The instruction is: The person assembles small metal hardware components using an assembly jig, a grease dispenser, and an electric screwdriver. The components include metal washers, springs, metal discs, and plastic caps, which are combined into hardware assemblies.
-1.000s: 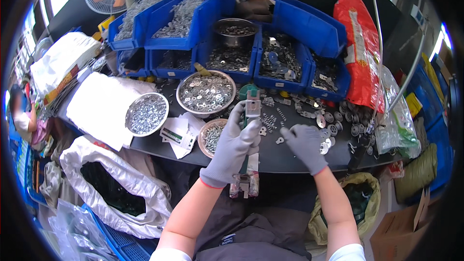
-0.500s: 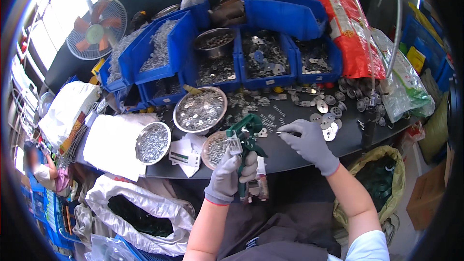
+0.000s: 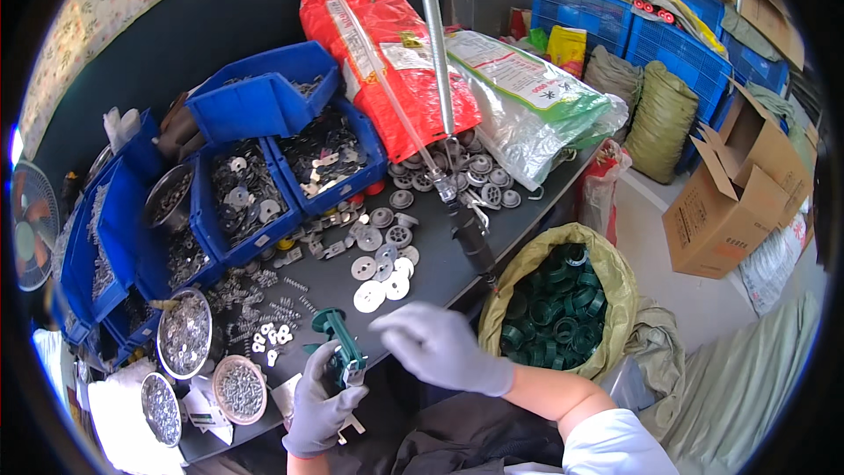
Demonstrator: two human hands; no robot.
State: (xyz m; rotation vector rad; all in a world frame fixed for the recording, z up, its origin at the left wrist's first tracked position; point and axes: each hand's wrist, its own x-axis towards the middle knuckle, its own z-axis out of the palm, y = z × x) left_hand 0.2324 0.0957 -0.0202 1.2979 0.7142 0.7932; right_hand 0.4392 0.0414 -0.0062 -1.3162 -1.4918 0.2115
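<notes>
My gloved left hand (image 3: 318,409) is wrapped round a green hand-tool body (image 3: 341,345) at the table's front edge. A pale metal piece (image 3: 351,427) sticks out below that hand. To the right of the tool, my gloved right hand (image 3: 444,347) hovers with its fingers drawn together, pointing left. Its fingertips are a little blurred, and whatever they may hold is too small to make out. Beyond the tool lie small white metal plates (image 3: 271,339), loose coil springs (image 3: 283,308) and flat round discs (image 3: 370,295).
Blue bins (image 3: 242,202) of metal parts line the table's back, with bowls of small parts (image 3: 239,390) at left. A hanging screwdriver (image 3: 472,242) is suspended over the right side. A yellowish sack (image 3: 620,299) of green rings stands beside the table; cardboard boxes (image 3: 734,189) are farther right.
The view has swung to the right. The green tool body has turned in my left hand, and my right hand has come closer to it.
</notes>
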